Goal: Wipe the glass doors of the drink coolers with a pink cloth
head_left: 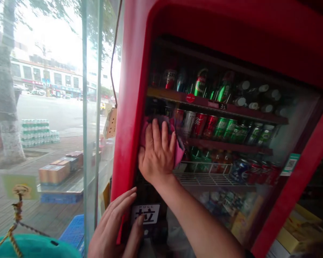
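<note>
My right hand [157, 154] presses a pink and grey cloth [179, 152] against the glass door of a red drinks fridge [131, 89], close to the door's left side. Its fingers lie extended over the cloth, which shows around them. Lower down, my left hand [115, 225] is at the fridge's left edge, fingers stretched and thumb apart, with nothing seen in it. Whether it touches the frame I cannot tell. Beside its thumb is a white PULL label [145, 214] on the door. Behind the glass, cans [200, 123] and bottles stand on shelves.
To the left is a glass pane [92, 107], with a street beyond it. A power strip [111, 123] hangs by its cord beside the fridge. A teal tub [34, 247] and a blue crate [74, 229] are at lower left. Cardboard boxes [298, 229] stand at lower right.
</note>
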Tool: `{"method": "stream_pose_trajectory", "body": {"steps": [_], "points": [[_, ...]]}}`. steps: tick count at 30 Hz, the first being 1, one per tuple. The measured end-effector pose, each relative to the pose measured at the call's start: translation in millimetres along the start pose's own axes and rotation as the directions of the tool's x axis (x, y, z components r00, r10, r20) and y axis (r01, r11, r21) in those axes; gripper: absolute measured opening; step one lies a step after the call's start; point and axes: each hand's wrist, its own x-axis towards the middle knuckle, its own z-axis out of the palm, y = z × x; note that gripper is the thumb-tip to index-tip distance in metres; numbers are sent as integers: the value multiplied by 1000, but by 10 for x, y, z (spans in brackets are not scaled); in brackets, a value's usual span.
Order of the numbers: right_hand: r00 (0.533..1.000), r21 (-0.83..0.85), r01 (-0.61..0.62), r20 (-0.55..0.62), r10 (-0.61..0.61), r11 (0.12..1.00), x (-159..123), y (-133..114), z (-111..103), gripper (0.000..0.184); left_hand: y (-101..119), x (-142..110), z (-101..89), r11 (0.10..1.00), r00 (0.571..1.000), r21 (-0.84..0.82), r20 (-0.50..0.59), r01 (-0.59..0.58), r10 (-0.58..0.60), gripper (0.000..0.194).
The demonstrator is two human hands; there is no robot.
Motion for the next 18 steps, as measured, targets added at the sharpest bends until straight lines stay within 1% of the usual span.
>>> {"method": "stream_pose_trajectory", "body": {"steps": [2, 4, 5, 7, 9, 10, 11, 13, 15, 16, 17, 18], "points": [[999, 31, 26, 28, -26, 999, -456, -53, 185, 81, 22, -55, 5, 1000, 1000, -8, -4, 6, -6, 49], [994, 47, 69, 82, -73, 996, -783, -51, 306, 78, 57, -82, 25, 999, 1000, -30, 8, 12, -12, 47], [989, 55, 95, 110, -100, 994, -890, -23, 333, 76, 76, -86, 39, 999, 1000, -40, 20, 14, -13, 47], [979, 62, 143, 136, -150, 988, -1007, 104, 319, 75, 108, -90, 66, 998, 999, -58, 32, 17, -15, 45], [983, 25, 159, 93, -161, 987, -1052, 335, 226, 74, 125, -99, 77, 997, 1000, -78, 20, 13, -11, 45], [989, -10, 141, 51, -141, 990, -1069, 486, 160, 74, 128, -108, 73, 996, 1000, -87, 16, 13, -12, 45], [994, -47, 106, 0, -106, 993, -1090, 653, 88, 75, 128, -121, 62, 996, 1000, -91, 17, 19, -18, 46], [993, -110, -6, -117, -7, 994, -1148, 990, -51, 78, 127, -148, 31, 995, 999, -86, 30, 48, -45, 48], [967, -143, -157, -224, 123, 977, -1215, 1247, -146, 82, 129, -165, 3, 995, 998, -72, 30, 63, -61, 47], [944, -148, -240, -266, 195, 959, -1248, 1315, -164, 84, 131, -168, -5, 996, 998, -68, 19, 58, -57, 46], [915, -146, -323, -300, 269, 935, -1280, 1330, -160, 84, 134, -168, -7, 997, 999, -67, -1, 43, -43, 45], [885, -138, -395, -324, 335, 908, -1312, 1292, -132, 83, 136, -166, -5, 997, 1000, -67, -13, 26, -27, 45]]}}
